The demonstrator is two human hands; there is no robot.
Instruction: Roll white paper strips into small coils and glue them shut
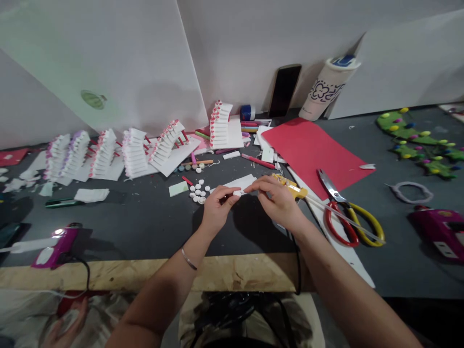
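Between thumb and index finger, my left hand (216, 207) pinches a small white round piece (238, 193), much of it covered by the fingertips. My right hand (277, 199) reaches in from the other side, its fingers bent and their tips closed at the edge of that piece. Just left of my left hand lies a cluster of white round pieces (197, 192). A white card (237, 183) lies behind both hands. Close to my right wrist is a yellow glue gun (299, 192), partly hidden, with a clear glue stick (346, 218) running out of it.
Scissors with red and yellow handles (341, 227) lie right, near red sheets (313, 150). White stepped models (136, 154) line the back. A phone (285, 91) and a tumbler (326, 89) lean on the wall. Purple glue guns (58, 246) flank me; another person's hand (67, 326) shows lower left.
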